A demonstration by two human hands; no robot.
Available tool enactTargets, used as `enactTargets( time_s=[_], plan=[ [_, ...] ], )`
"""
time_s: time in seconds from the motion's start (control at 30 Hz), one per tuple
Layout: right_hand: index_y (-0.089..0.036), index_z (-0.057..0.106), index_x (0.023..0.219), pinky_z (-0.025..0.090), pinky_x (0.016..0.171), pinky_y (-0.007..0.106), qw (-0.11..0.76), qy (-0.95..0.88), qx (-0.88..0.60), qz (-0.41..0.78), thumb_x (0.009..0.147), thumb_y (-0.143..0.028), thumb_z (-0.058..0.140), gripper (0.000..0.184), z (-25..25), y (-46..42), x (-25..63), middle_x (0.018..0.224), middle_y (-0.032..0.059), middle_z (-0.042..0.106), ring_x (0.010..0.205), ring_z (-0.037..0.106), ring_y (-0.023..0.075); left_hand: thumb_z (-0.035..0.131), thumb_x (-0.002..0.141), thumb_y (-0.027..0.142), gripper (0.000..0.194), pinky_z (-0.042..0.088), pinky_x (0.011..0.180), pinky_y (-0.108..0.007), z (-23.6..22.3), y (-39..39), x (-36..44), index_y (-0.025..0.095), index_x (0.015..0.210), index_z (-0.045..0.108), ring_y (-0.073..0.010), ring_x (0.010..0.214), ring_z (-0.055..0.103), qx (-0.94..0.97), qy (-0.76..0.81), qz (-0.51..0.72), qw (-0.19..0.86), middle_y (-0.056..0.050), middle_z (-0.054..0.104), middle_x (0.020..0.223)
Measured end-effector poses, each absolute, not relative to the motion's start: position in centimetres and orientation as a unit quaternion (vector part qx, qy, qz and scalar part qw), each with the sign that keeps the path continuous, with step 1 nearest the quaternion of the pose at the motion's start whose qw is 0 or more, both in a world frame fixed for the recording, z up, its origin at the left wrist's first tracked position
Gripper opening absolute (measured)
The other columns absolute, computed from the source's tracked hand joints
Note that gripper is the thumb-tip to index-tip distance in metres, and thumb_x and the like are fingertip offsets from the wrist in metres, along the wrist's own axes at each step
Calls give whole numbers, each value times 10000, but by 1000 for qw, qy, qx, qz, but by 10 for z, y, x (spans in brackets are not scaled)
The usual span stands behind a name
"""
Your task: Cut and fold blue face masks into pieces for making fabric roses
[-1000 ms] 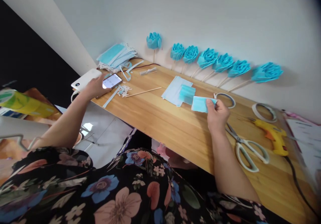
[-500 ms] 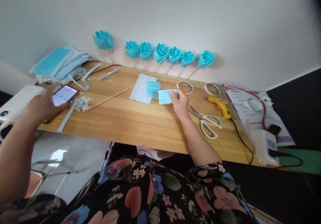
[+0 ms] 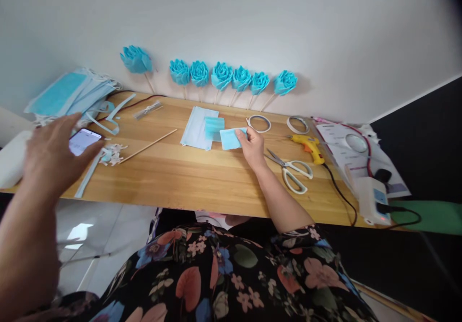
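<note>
Pinched between the thumb and fingers of my right hand [image 3: 251, 147] is a light blue piece of mask fabric [image 3: 230, 138], held above the table [image 3: 173, 180]. Just left of it, a sheer blue piece [image 3: 214, 128] overlaps a pale opened-out mask sheet [image 3: 197, 127]. At the left, my left hand [image 3: 54, 151] is raised with its fingers apart and holds nothing. Partly behind that hand lies a phone [image 3: 83, 141] with a lit screen. A thin wooden stick [image 3: 149, 145] rests beside small white scraps [image 3: 113, 153].
Blue fabric roses [image 3: 221, 76] on sticks lean along the wall. A mask stack [image 3: 61, 91] and cut strips [image 3: 108, 112] are at the left. Scissors [image 3: 290, 168], tape rolls [image 3: 260, 123], a yellow glue gun [image 3: 308, 148] with its cord and a power adapter [image 3: 371, 199] occupy the right.
My left hand has let go of the phone and lifted, fingers spread. My right hand keeps hold of the blue piece. The view has swung to the right.
</note>
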State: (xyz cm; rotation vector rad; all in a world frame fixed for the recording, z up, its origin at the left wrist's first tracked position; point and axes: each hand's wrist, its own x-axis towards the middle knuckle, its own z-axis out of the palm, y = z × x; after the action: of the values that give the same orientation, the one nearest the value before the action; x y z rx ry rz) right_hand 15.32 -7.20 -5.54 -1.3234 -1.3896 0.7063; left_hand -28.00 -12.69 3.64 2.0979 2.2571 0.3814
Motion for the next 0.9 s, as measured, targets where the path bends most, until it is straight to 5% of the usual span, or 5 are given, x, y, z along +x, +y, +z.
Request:
enactTargets(
  time_s=[0.1,0.23,0.37,0.57,0.9],
  plan=[
    [-225,462,673,293,557,262,507,-588,-555,299,847,-589,595,425,-53,-75,150,619,-46,378,603,351,115,571,882,543,607,422,1118,-427,36,-120,-215,442,1462,422,-257,1292,556,715,632,281,106,50,532,1501],
    [-224,446,656,285,559,264,486,-610,-554,291,857,-575,588,429,-49,-80,147,604,-49,363,603,344,116,633,841,475,647,466,1045,-456,10,-84,-130,240,1431,512,-257,1204,602,767,458,335,299,-127,609,1400],
    [-221,456,655,290,567,266,480,-619,-557,276,869,-522,585,391,-47,-80,147,602,-49,369,603,354,114,695,794,452,601,526,878,-360,-14,-45,-64,195,1329,600,-223,1052,656,754,395,298,431,-145,663,1299],
    [-221,472,664,295,552,262,492,-600,-565,282,858,-543,597,396,-49,-77,149,599,-45,379,601,354,117,746,762,509,387,410,500,-223,-27,-34,-27,133,807,668,-110,516,559,632,411,308,581,-1,596,581],
    [-213,589,805,350,582,263,520,-560,-532,364,785,-554,676,353,-52,-75,147,653,-39,499,598,418,113,803,706,504,395,394,442,-223,-28,-47,-31,159,704,610,-93,472,512,561,441,397,577,14,573,549]
  ],
)
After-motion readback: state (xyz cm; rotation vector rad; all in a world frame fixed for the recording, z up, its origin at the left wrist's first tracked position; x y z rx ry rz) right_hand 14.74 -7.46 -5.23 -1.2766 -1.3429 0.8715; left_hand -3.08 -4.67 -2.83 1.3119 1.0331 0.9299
